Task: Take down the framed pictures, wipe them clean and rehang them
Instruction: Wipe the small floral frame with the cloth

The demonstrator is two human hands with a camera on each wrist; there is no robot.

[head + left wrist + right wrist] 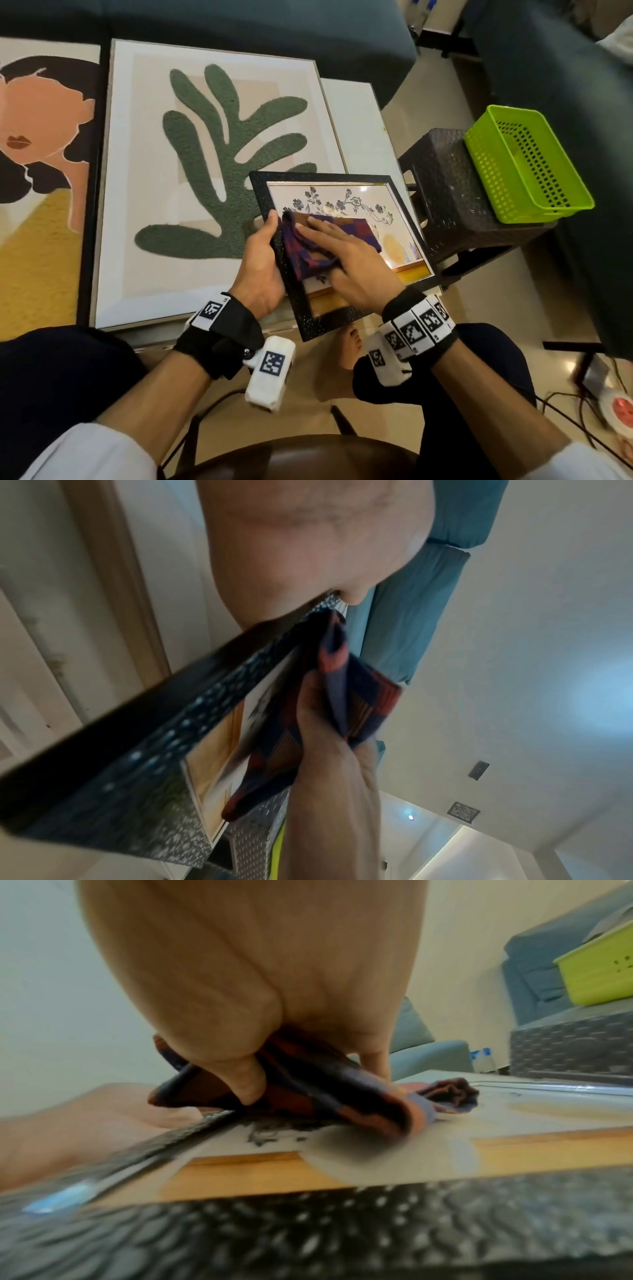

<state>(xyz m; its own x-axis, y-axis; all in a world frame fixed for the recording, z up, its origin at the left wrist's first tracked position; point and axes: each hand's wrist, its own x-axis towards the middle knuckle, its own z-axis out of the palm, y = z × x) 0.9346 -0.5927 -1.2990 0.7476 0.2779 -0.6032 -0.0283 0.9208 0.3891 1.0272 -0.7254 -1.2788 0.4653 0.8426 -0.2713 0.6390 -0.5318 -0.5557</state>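
A small picture in a black textured frame (325,179) is tilted over the table's near edge. My left hand (260,253) grips its left edge, thumb on the front and fingers hidden behind. On the glass lies a red and purple checked cloth (298,250). My right hand (346,253) presses it down with the fingers laid flat on top. In the right wrist view the thumb (246,1085) digs into a fold of the cloth (325,1091) above the frame (308,1231). The left wrist view shows the frame (137,750) edge-on with the cloth (356,696) bunched round my right hand (329,791).
A large framed green leaf picture (219,144) lies flat on the table, and a framed face picture (41,137) lies to its left. At the right, a green basket (486,164) sits on a black stool (445,192). A dark sofa (239,20) runs behind. Cables (565,414) cross the floor at lower right.
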